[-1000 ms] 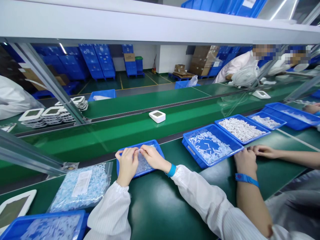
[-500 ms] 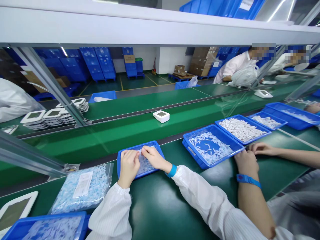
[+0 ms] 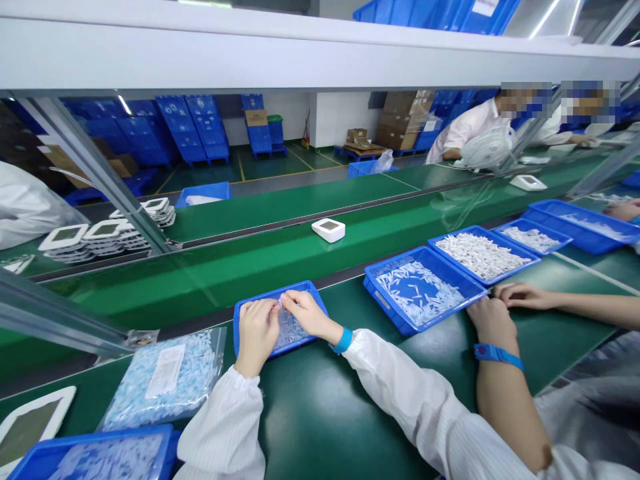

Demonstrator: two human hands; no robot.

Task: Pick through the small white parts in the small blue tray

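I have left hand [image 3: 257,333] and right hand [image 3: 306,315] pinched over the blue tray [image 3: 295,347] at the worktop's [image 3: 320,413] far edge, likely so pieces [image 3: 293,328] fall inside; what the hands grip I can't tell.

Bright room light | glare on green tabletop [image 3: 320,420] | edges stretched | far blue boxes [image 3: 193,130] seemingly soft

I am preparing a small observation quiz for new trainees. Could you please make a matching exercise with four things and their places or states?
1. Wearer's right hand
2. Clear bag
3. Stacked white frames
4. White fan

A. At the left, beyond the near green belt
B. On the near bench, under a white label
C. Across the belt, at the right
D. Blue band at its wrist

Pairs: 1-D, 2-B, 3-A, 4-C
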